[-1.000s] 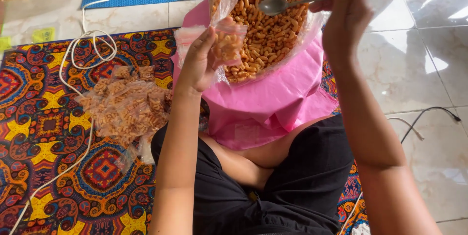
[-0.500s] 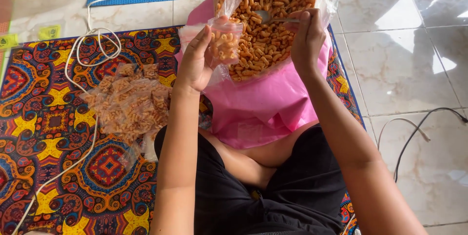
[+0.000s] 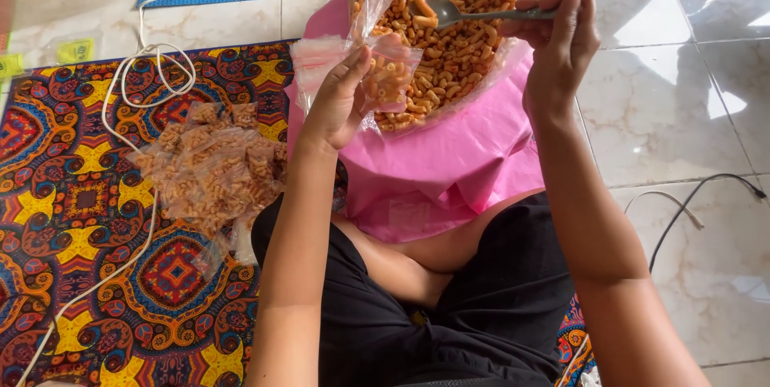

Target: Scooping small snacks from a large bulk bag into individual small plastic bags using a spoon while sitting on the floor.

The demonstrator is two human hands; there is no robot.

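Small clear bag [image 3: 391, 76] part-filled with orange macaroni, pinched open in left hand [image 3: 337, 102]. Just right and above, spoon [image 3: 473, 12] loaded with macaroni, gripped by right hand [image 3: 561, 30] over big bag of macaroni [image 3: 457, 50]. Pink sheet [image 3: 449, 162] beneath both. Left of left hand, heap of filled bags [image 3: 212, 166] on patterned mat [image 3: 72, 218].

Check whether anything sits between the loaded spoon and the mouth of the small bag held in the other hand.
Nothing visible does. The spoon, in the right hand, hangs over the big snack bag, just above the small bag held by the left hand.
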